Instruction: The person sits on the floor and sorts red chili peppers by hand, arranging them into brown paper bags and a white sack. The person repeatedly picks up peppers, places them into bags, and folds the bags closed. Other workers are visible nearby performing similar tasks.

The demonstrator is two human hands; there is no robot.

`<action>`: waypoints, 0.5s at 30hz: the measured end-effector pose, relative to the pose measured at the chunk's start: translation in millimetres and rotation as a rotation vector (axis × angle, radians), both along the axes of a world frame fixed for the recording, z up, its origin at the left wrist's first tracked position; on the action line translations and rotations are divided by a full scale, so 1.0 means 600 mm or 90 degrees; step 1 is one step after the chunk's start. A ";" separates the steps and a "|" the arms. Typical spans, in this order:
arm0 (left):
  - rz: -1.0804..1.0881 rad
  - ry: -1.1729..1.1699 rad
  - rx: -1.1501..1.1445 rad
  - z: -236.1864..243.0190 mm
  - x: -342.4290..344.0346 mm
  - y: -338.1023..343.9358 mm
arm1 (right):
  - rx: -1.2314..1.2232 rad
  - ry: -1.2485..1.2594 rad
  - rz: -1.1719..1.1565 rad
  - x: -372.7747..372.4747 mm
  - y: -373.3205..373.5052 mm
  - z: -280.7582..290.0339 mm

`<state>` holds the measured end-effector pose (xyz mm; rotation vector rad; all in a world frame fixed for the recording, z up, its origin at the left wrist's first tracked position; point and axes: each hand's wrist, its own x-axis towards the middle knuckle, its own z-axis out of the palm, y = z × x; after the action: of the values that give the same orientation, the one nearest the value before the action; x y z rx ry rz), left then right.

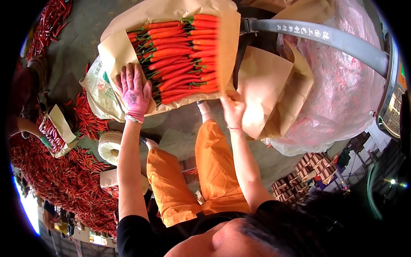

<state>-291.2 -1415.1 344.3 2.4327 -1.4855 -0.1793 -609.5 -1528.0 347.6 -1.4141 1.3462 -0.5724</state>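
Red chili peppers [171, 60] lie in neat rows, green stems meeting in the middle, on brown paper [171, 8] in front of me. My left hand [134, 92], in a pink glove, is spread flat with fingers extended on the paper's left flap [113, 55]. Bare and with a thin band at the wrist, my right hand [233, 107] has its fingers curled at the lower end of the right flap [229, 51]. That flap stands over the right ends of the rows and its edge is smeared by motion.
Brown paper bags [265, 85] sit to the right, beside a large plastic-wrapped bundle [334, 90]. A grey arm [325, 40] leads to a keypad unit [391, 103]. At left are a heap of loose chilies [60, 180], a white roll [110, 147] and another person's hand [30, 126] by a small pack.
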 end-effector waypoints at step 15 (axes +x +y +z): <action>-0.432 0.148 0.048 -0.001 -0.047 -0.081 | -0.305 0.271 0.612 0.100 -0.045 0.000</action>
<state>-319.3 -1463.4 344.0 1.7805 -2.1468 -0.6362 -549.4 -1555.1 347.8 -2.4354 0.6742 0.0787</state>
